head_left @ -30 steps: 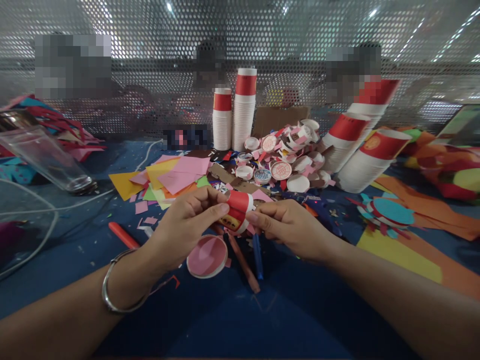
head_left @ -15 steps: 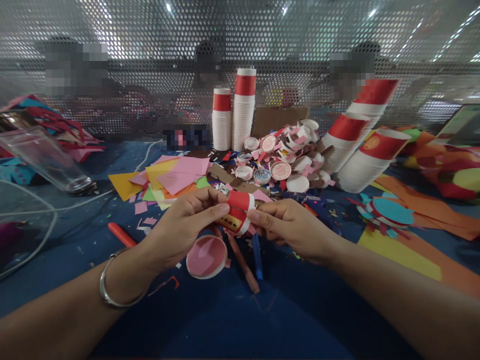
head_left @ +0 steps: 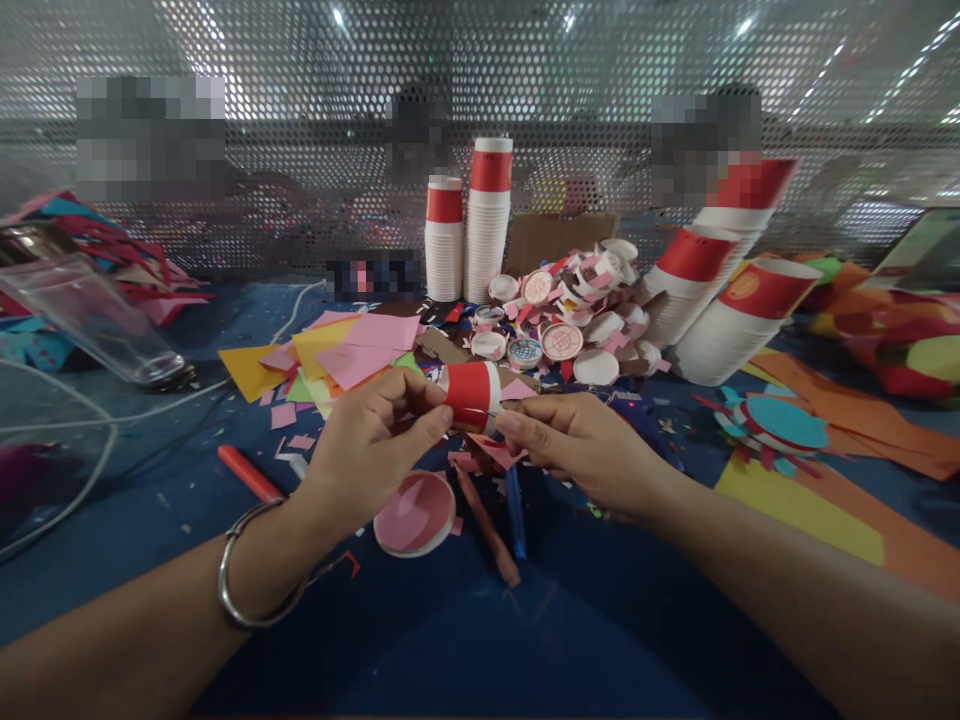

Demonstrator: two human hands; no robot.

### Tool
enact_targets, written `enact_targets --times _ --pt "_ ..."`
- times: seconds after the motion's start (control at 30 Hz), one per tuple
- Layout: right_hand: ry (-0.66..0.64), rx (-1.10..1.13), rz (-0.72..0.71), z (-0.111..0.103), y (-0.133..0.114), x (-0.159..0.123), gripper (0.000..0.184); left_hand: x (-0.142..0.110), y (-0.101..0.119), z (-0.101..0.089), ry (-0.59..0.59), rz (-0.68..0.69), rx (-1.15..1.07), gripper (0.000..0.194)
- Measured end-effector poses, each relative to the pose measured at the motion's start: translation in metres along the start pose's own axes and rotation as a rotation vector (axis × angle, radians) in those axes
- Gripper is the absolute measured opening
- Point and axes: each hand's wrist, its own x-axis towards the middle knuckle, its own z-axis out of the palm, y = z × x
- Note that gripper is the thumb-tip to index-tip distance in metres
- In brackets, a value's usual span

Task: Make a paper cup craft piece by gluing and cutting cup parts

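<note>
L hand (head_left: 375, 430) hides pt of red/wht cup (head_left: 472, 388), clear btl (head_left: 97, 310) cut off @ edge.

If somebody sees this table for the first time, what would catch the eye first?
Probably the red-and-white paper cup, held on its side by the left hand at the centre, with the right hand at its edge. Next, perhaps the two tall cup stacks at the back, left of the heap of cut paper cups, and the turquoise-topped paper craft on the right.

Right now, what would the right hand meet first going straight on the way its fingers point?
Likely the red-and-white paper cup, whose white edge lies just ahead of the right hand; whether they touch is unclear.
</note>
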Motion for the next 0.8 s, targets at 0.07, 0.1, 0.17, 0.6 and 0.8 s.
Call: enact_targets --times 0.07,0.1,0.17,0.6,0.8 --pt "0.027 -0.065 -0.010 0.000 -0.001 0.000 0.054 -0.002 -0.001 0.001 0.002 0.037 0.073 0.012" --pt "0.040 -0.100 -0.025 0.000 -0.001 -0.001 0.055 -0.004 -0.002 0.002 0.000 0.055 0.117 0.011" --pt "0.070 -0.166 -0.067 0.000 -0.002 -0.002 0.054 -0.006 0.000 0.003 0.013 0.094 0.211 0.009" --pt "0.220 -0.244 -0.121 0.005 -0.006 -0.007 0.053 -0.001 0.002 0.003 0.228 0.069 0.135 0.013" --pt "0.283 -0.247 -0.169 0.009 -0.004 -0.008 0.051 0.002 -0.002 0.011 0.210 -0.054 -0.120 0.011"
